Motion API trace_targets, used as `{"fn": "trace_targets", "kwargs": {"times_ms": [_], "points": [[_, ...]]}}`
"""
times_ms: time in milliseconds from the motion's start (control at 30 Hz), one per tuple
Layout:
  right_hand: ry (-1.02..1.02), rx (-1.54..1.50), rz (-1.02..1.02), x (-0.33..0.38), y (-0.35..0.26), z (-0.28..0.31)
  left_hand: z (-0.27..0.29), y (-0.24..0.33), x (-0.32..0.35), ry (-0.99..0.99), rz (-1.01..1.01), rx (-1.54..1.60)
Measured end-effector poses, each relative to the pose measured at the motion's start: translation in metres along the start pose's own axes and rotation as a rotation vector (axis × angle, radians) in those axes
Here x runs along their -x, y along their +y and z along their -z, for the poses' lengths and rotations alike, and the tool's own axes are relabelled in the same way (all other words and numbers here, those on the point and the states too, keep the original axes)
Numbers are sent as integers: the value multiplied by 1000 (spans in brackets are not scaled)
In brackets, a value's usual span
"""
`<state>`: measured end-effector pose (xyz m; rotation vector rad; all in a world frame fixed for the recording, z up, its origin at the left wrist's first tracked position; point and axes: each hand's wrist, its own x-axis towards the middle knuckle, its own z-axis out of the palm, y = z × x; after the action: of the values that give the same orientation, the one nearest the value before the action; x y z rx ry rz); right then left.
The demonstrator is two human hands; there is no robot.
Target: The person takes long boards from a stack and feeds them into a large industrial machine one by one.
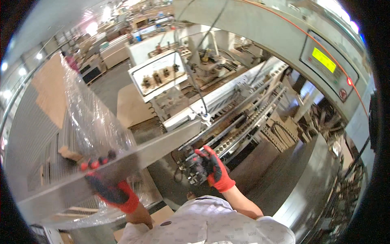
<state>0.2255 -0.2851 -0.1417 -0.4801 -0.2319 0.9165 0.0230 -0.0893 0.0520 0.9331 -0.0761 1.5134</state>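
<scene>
A board [170,142], apparently in the left hand [109,189], extends from before the stack [34,134] toward the machine [231,91] at right.

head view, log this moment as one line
left hand: holding long flat board | right hand: at dark metal fitting, contact unclear | plastic-wrapped panels: left side | yellow-green display: lit

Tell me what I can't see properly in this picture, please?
All in the head view:
- Left hand's exact grip: blurred around the long board.
- Whether the right hand touches the metal machine part: its own glove hides that.
- Stacked boards' far left side: cut off by the dark rim.
- Faraway workshop things: too small.
</scene>
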Motion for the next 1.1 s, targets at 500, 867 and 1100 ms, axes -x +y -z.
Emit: {"fn": "trace_targets", "kwargs": {"times_ms": [500,867,1100], "points": [[697,12,240,-29,-28,104,73,38,-14,333,-186,-344],[933,643,589,-141,-68,248,371,-41,119,664,382,-821],[834,1170,409,-201,-11,201,400,-59,120,294,587,-697]]}}
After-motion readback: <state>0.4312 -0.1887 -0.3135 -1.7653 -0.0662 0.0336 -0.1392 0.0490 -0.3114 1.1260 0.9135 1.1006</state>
